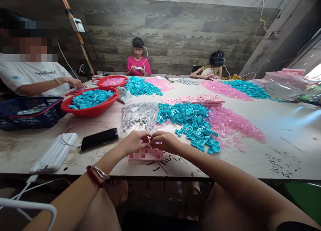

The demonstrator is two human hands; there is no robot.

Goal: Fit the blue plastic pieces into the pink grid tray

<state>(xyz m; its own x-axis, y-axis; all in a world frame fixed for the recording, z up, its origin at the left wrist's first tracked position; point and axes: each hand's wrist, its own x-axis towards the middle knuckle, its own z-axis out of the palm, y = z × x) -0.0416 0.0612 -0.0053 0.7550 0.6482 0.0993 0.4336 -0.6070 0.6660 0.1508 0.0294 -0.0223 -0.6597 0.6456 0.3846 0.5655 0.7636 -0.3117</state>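
Note:
Both hands meet over a pink tray with square holes [145, 155] near the table's front edge. My left hand [135, 141] and my right hand [164, 141] are closed, their fingertips pinched around something tiny between them that I cannot make out. Just behind them lies a clear plastic bag of small metallic parts [139, 117]. To the right of the bag is a pile of teal plastic pieces [187, 115], and beside it a heap of clear pink pieces [233, 124].
A black phone [99, 139] and a white power bank [54, 154] lie left. Behind them are a red basin of teal pieces [90, 112] and a blue basket [30, 120]. Pink blocks [212, 99] stand behind the teal pile. Three people sit around the table.

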